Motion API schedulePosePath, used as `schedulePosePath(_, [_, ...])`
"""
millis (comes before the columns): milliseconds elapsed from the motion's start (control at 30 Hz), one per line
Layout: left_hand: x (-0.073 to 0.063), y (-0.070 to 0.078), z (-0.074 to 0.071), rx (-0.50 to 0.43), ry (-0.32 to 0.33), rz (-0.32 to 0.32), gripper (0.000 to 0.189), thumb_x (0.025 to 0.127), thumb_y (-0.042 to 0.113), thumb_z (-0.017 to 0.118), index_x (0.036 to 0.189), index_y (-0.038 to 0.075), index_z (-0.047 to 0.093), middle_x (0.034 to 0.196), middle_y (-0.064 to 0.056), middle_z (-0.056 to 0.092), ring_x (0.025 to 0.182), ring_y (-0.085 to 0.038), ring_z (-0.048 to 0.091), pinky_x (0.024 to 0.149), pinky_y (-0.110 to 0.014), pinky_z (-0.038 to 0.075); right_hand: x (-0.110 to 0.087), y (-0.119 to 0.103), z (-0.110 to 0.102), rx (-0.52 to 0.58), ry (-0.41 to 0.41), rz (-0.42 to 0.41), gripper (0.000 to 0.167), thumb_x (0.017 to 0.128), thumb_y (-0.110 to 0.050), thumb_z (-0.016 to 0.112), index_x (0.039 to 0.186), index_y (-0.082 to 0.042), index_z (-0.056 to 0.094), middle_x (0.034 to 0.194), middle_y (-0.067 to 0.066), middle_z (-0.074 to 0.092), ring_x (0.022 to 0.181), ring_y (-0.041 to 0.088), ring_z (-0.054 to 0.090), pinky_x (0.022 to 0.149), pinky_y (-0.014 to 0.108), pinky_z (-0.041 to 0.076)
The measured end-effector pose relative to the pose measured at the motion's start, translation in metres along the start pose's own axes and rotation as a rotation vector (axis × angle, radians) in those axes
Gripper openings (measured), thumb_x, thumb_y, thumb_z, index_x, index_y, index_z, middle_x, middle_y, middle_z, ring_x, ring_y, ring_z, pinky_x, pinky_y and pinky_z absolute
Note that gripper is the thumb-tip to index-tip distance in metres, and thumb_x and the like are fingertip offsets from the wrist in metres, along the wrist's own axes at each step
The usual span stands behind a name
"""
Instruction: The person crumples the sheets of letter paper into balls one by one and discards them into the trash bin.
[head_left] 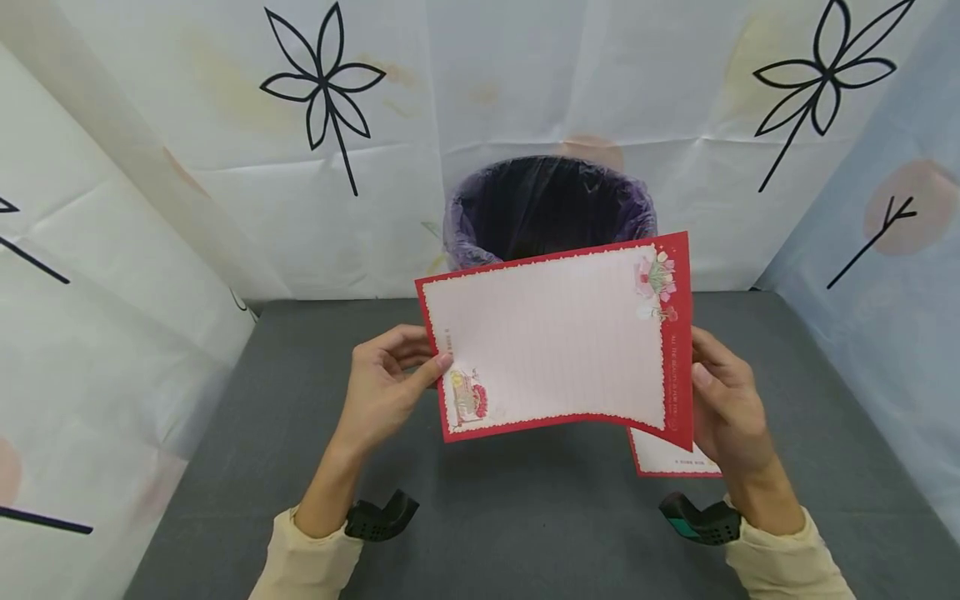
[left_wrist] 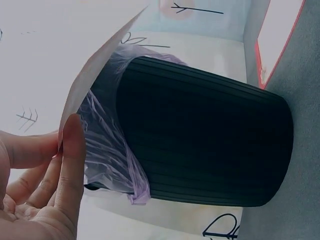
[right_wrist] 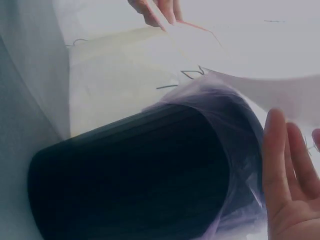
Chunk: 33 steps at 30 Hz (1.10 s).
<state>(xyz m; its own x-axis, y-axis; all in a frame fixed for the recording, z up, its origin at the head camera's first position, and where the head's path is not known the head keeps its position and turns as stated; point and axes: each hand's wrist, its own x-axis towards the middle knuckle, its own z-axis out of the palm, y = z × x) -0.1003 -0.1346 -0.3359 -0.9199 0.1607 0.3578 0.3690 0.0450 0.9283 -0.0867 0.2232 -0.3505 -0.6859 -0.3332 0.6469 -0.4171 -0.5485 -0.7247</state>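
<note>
A sheet of letter paper (head_left: 551, 337) with a red border, flower prints and faint ruled lines is held up above the table in the head view. My left hand (head_left: 386, 383) pinches its left edge, thumb on the front and fingers behind; the left wrist view also shows this pinch by the left hand (left_wrist: 45, 185). At the sheet's right edge is my right hand (head_left: 731, 404), its thumb just outside the edge. In the right wrist view the right hand (right_wrist: 295, 185) has straight fingers near the paper. A second red-bordered sheet (head_left: 675, 454) lies partly hidden below.
Behind the paper stands a dark ribbed trash bin (left_wrist: 200, 135) lined with a translucent purple bag (head_left: 465, 225). The grey tabletop (head_left: 510, 533) is bounded by printed cloth walls (head_left: 360, 225). Each wrist wears a black device (head_left: 378, 517).
</note>
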Motion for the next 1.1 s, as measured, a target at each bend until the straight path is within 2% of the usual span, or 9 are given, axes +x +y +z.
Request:
schedulePosePath(167, [0.0, 0.0, 0.003, -0.017, -0.02, -0.014, 0.026, 0.088, -0.012, 0.072, 0.113, -0.011, 0.066, 0.099, -0.025, 0.071, 0.081, -0.018, 0.072, 0.068, -0.034, 0.061, 0.008, 0.007, 0.011, -0.132, 0.015, 0.001, 0.055, 0.104, -0.008, 0.044, 0.155, 0.003, 0.028, 0.141, 0.017, 0.045, 0.121, 0.022, 0.051, 0.087, 0.026, 0.056])
schedulePosePath(300, [0.0, 0.0, 0.007, -0.031, -0.047, -0.011, 0.026, 0.087, -0.012, 0.071, 0.112, -0.011, 0.066, 0.098, -0.024, 0.07, 0.081, -0.018, 0.071, 0.069, -0.034, 0.061, 0.016, 0.011, 0.023, -0.224, 0.045, 0.051, 0.062, 0.105, -0.016, 0.048, 0.159, -0.001, 0.02, 0.151, 0.018, 0.035, 0.131, 0.026, 0.039, 0.094, 0.028, 0.05])
schedulePosePath(433, [-0.001, 0.0, 0.012, -0.049, -0.063, -0.008, 0.026, 0.087, -0.012, 0.072, 0.113, -0.01, 0.067, 0.098, -0.023, 0.071, 0.082, -0.02, 0.07, 0.069, -0.034, 0.061, 0.019, 0.017, 0.033, -0.329, 0.084, 0.091, 0.067, 0.106, -0.023, 0.048, 0.16, -0.003, 0.014, 0.146, 0.018, 0.036, 0.126, 0.026, 0.042, 0.09, 0.027, 0.049])
schedulePosePath(633, [-0.002, 0.002, 0.018, -0.079, -0.071, -0.003, 0.027, 0.087, -0.013, 0.072, 0.113, -0.011, 0.066, 0.1, -0.024, 0.07, 0.085, -0.02, 0.068, 0.07, -0.034, 0.061, 0.02, 0.026, 0.046, -0.484, 0.213, 0.095, 0.067, 0.106, -0.03, 0.047, 0.16, -0.007, 0.015, 0.133, 0.019, 0.041, 0.113, 0.027, 0.049, 0.084, 0.028, 0.047])
schedulePosePath(733, [-0.002, 0.003, 0.019, -0.086, -0.071, 0.003, 0.027, 0.087, -0.014, 0.071, 0.113, -0.011, 0.066, 0.1, -0.024, 0.07, 0.085, -0.02, 0.068, 0.069, -0.035, 0.061, 0.023, 0.029, 0.052, -0.517, 0.274, 0.085, 0.063, 0.104, -0.027, 0.039, 0.16, -0.008, 0.017, 0.132, 0.019, 0.041, 0.112, 0.028, 0.048, 0.087, 0.033, 0.042])
schedulePosePath(867, [-0.001, 0.004, 0.02, -0.088, -0.065, 0.019, 0.026, 0.087, -0.014, 0.071, 0.113, -0.012, 0.066, 0.1, -0.024, 0.07, 0.086, -0.021, 0.069, 0.069, -0.035, 0.061, 0.027, 0.031, 0.06, -0.532, 0.355, 0.13, 0.069, 0.096, -0.02, 0.038, 0.161, -0.014, 0.017, 0.143, 0.013, 0.036, 0.123, 0.031, 0.04, 0.093, 0.041, 0.035])
schedulePosePath(933, [-0.001, 0.005, 0.02, -0.083, -0.061, 0.031, 0.026, 0.087, -0.013, 0.071, 0.113, -0.011, 0.066, 0.1, -0.024, 0.07, 0.085, -0.022, 0.069, 0.069, -0.036, 0.062, 0.029, 0.03, 0.063, -0.525, 0.368, 0.155, 0.069, 0.095, -0.016, 0.04, 0.161, -0.014, 0.017, 0.145, 0.012, 0.035, 0.125, 0.031, 0.04, 0.095, 0.039, 0.039])
schedulePosePath(1000, [0.0, 0.007, 0.02, -0.075, -0.055, 0.04, 0.026, 0.087, -0.013, 0.071, 0.113, -0.011, 0.067, 0.099, -0.023, 0.07, 0.085, -0.022, 0.068, 0.07, -0.036, 0.062, 0.031, 0.029, 0.063, -0.512, 0.358, 0.15, 0.067, 0.096, -0.009, 0.042, 0.16, -0.011, 0.019, 0.144, 0.014, 0.038, 0.123, 0.03, 0.044, 0.095, 0.031, 0.046])
schedulePosePath(1100, [0.0, 0.009, 0.02, -0.06, -0.04, 0.048, 0.026, 0.087, -0.012, 0.072, 0.113, -0.01, 0.067, 0.099, -0.021, 0.07, 0.085, -0.023, 0.068, 0.07, -0.036, 0.062, 0.033, 0.029, 0.062, -0.491, 0.336, 0.14, 0.067, 0.097, 0.004, 0.046, 0.158, -0.008, 0.021, 0.144, 0.017, 0.043, 0.118, 0.026, 0.055, 0.086, 0.028, 0.057])
